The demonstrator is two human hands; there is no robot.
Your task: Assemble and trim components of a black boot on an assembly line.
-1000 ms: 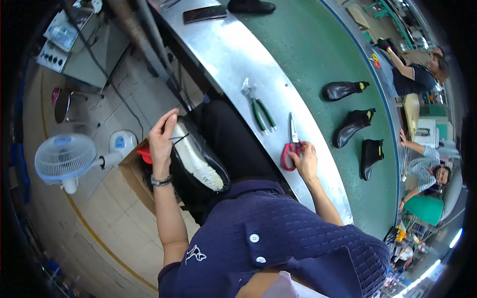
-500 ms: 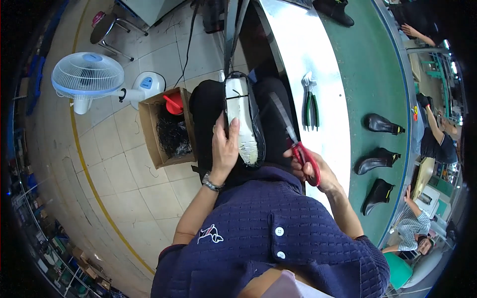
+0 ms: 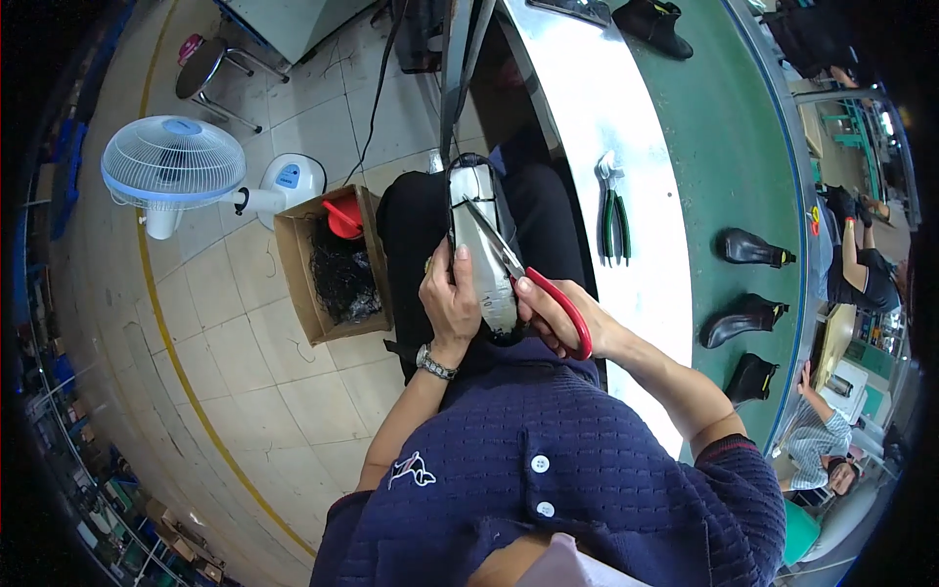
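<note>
A black shoe upper (image 3: 477, 225) with a pale underside facing up rests on my lap, its length pointing away from me. My left hand (image 3: 452, 298) grips its left side, thumb lying on the pale surface. In my right hand (image 3: 562, 318) is a pair of scissors with red handles (image 3: 567, 311), its fingers closed round them. The blades slant up and left over the pale underside, their tips close to a dark strand across its far part. Whether the tips touch the strand I cannot tell.
Pliers with green handles (image 3: 614, 220) lie on the metal bench (image 3: 641, 284) to my right. Beyond, several black boots (image 3: 745, 318) stand on a green belt (image 3: 714, 166). At left are a cardboard box (image 3: 298, 269) of black scraps, a fan (image 3: 174, 166) and a stool (image 3: 202, 68).
My right hand has moved left and brought the scissors from beside the shoe upper to over its pale underside. My left hand has shifted slightly towards me with the shoe upper.
</note>
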